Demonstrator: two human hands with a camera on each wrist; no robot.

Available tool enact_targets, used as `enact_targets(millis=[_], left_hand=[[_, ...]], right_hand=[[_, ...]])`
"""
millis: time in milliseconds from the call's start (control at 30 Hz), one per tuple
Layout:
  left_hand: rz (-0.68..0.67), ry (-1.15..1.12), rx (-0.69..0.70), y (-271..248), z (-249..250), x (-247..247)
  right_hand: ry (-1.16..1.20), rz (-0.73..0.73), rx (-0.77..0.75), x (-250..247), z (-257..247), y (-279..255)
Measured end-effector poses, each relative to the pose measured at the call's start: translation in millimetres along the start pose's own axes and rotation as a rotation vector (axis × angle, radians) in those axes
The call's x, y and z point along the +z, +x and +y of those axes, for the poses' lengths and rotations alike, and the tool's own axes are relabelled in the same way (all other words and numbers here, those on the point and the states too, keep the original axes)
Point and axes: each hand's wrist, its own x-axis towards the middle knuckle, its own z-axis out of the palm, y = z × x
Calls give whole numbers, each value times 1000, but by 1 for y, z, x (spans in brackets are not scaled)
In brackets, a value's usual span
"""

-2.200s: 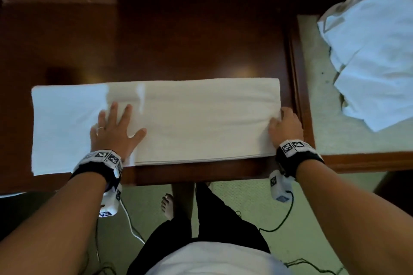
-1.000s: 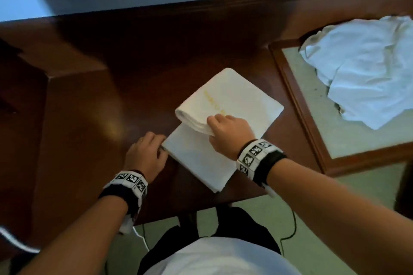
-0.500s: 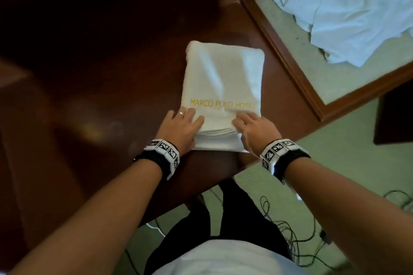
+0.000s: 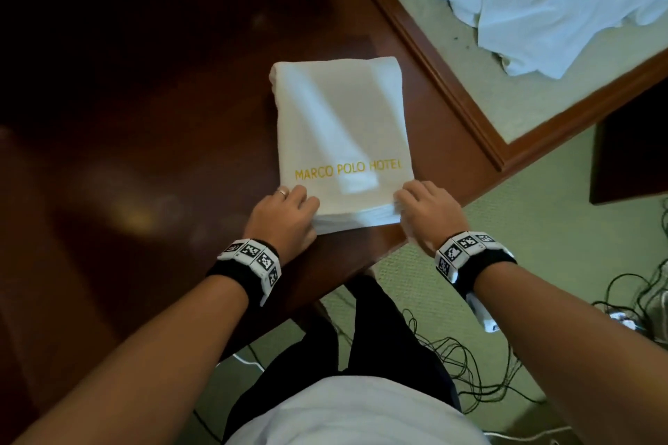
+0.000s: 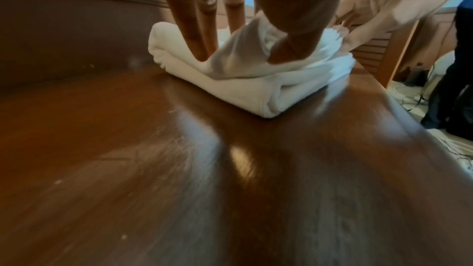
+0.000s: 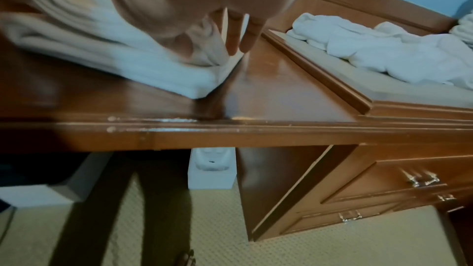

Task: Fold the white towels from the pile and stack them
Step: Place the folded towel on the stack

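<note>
Folded white terry towel with gold lettering [image 4: 343,141] lies on the dark polished wooden bench [image 4: 144,119]. Left hand [image 4: 285,217] and right hand [image 4: 424,211] each pinch a near corner. Before stacking, the layered edges should be squared evenly; the crumpled white towel pile [image 4: 549,0] waits well apart.

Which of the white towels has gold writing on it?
The folded towel on the dark wooden desk, held at its near corners by both hands. It reads MARCO POLO HOTEL. The crumpled towels in the pile to the right show no writing.
</note>
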Motion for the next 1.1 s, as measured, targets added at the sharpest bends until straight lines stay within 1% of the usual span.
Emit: enact_targets(millis=[67,100,167,200,233,300,367,400,433,500,533,567,667,700,733,767,833,900,967,1033,1100], left_hand=[[91,-54,15,-4,3,1],[111,-77,38,-8,5,5],[50,-87,97,-17,9,14],[5,-76,112,-20,11,18],[-17,-63,105,-20,11,21],[-12,-50,62,-15,13,20],[16,-27,38,-10,15,18],[23,-22,38,-9,16,17],[25,-21,58,-9,16,17],[-3,-54,142,-8,14,16],[-11,-90,174,-6,11,14],[7,-134,174,-4,7,12],[161,-193,27,16,-5,4],[164,-172,-23,24,-8,4],[123,-139,-59,31,-9,5],[45,-110,-81,36,-9,8],[-110,-90,-123,38,-7,18],[-191,-105,-185,32,-8,28],[-210,-106,-216,26,-12,30],[-192,-86,-259,28,-20,17],[-58,-74,-290,41,-34,0]], right_hand=[[60,45,-23,-3,4,-1],[59,40,-55,-2,7,-5],[-17,-31,-129,3,16,-14],[-56,-74,-152,5,20,-19],[-66,-86,-155,5,22,-21],[-49,-35,-118,2,19,-17],[-95,28,-72,0,13,-13],[-126,25,-57,-1,9,-13],[-147,-2,-47,0,6,-15],[-149,-62,-38,-1,5,-19],[-124,-73,-34,-4,4,-19],[-73,-53,-28,-7,3,-16],[105,96,-6,-17,-10,17],[114,125,-3,-17,-15,32],[95,116,1,-15,-20,45],[58,64,4,-12,-24,56],[-7,-107,10,-2,-24,66],[-35,-238,32,9,-12,60],[-39,-269,56,12,6,52],[-81,-243,82,6,20,52],[-97,-166,106,-5,31,64]])
